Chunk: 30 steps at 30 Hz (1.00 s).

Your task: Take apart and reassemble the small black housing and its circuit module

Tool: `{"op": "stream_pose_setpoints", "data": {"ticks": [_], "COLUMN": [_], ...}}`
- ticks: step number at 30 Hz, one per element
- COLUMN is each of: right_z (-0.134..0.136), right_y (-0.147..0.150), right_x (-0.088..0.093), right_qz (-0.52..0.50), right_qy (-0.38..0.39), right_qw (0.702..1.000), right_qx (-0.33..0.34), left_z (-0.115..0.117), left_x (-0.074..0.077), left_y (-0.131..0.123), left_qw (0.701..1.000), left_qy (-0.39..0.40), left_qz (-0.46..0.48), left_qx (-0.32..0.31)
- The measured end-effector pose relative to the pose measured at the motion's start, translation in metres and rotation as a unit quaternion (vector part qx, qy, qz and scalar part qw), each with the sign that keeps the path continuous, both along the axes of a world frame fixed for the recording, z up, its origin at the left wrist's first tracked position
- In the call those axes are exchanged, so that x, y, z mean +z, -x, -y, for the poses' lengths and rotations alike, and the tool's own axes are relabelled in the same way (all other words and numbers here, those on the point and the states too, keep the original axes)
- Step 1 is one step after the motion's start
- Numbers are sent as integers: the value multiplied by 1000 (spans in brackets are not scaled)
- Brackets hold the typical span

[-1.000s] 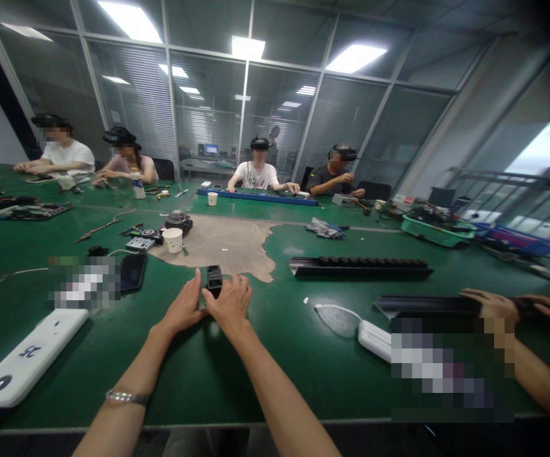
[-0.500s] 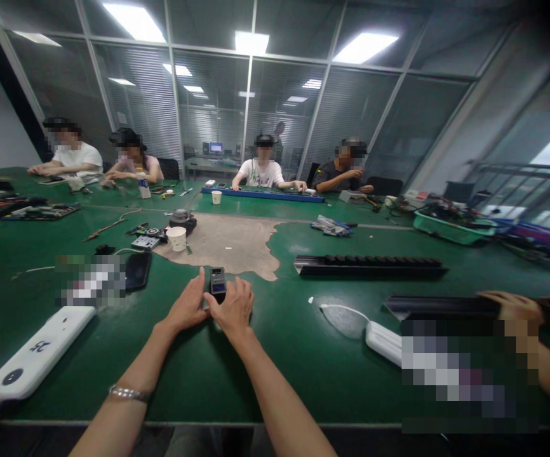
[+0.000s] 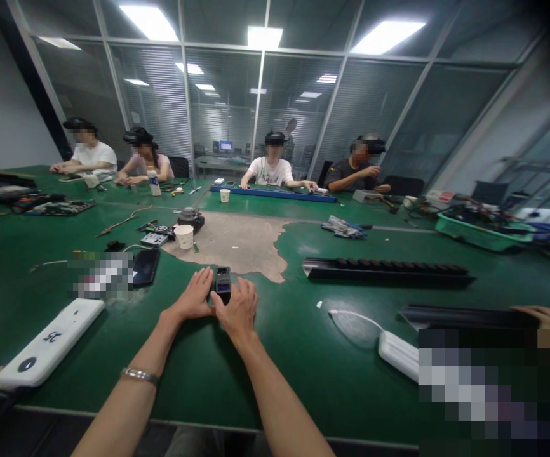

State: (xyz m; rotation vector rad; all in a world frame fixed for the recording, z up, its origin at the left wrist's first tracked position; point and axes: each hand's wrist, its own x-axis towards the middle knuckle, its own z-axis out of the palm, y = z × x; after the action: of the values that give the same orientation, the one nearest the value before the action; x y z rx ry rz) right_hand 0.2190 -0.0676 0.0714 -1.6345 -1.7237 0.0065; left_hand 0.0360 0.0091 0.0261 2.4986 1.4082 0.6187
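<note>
Glossy green tabletop (image 3: pixel 361 393) underlies bare hands (image 3: pixel 237 309) flanking a boxy black device (image 3: pixel 223 282).

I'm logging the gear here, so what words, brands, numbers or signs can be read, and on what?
"25", or "52" if turned round: dark figures on the white oblong case.
Too small or blurred: marks on the bottle, the near paper cup and the white T-shirt straight across.
No readable text on the black block.
</note>
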Motion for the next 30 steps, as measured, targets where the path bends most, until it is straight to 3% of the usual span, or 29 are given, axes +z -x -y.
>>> {"op": "stream_pose_setpoints", "data": {"ticks": [6, 10, 17, 25, 30], "right_z": [3, 3, 3, 8, 12], "right_y": [-1, -20, -60, -56, -62], "right_x": [20, 28, 14, -4, -7], "right_qz": [-37, -61, -35, -14, 7], "right_qy": [-19, -38, -14, 45, 44], "right_qw": [999, 997, 998, 998, 997], "right_qx": [-5, -24, -45, -50, -57], "left_z": [9, 11, 11, 9, 6], "left_x": [4, 9, 8, 1, -4], "left_y": [4, 3, 1, 4, 6], "left_qw": [999, 1000, 1000, 999, 999], "left_qy": [-8, -13, -18, -34, -44], "left_qz": [33, 24, -16, -9, -6], "left_qx": [9, 12, 15, 7, -9]}}
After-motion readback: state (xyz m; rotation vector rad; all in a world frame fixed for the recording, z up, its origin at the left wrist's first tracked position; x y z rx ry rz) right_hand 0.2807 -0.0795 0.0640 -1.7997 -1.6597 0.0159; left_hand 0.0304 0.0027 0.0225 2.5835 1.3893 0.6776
